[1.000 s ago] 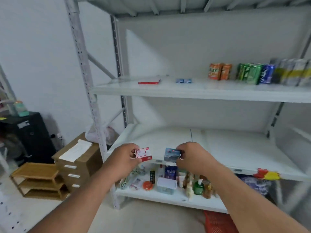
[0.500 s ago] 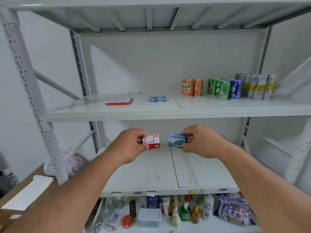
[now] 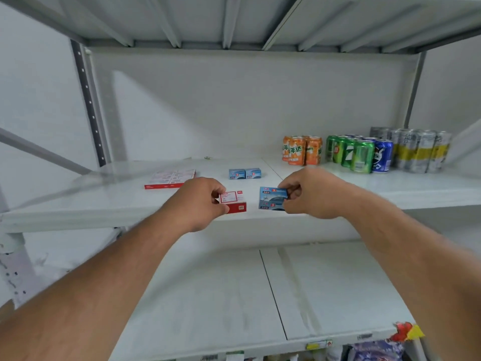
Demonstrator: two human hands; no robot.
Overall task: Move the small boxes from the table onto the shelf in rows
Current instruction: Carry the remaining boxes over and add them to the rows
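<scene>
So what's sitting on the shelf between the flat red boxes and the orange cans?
In the head view, a pair of small blue boxes sits between the flat red boxes and the orange cans.

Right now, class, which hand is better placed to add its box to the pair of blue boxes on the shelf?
The right hand: it holds a matching blue box almost straight in front of the blue pair. The left hand holds a red box.

Left hand (image 3: 199, 201) pinches a red box (image 3: 232, 202); right hand (image 3: 311, 192) pinches a blue box (image 3: 272, 198); both over the shelf (image 3: 104, 204); cans (image 3: 361, 153) stand behind.
</scene>
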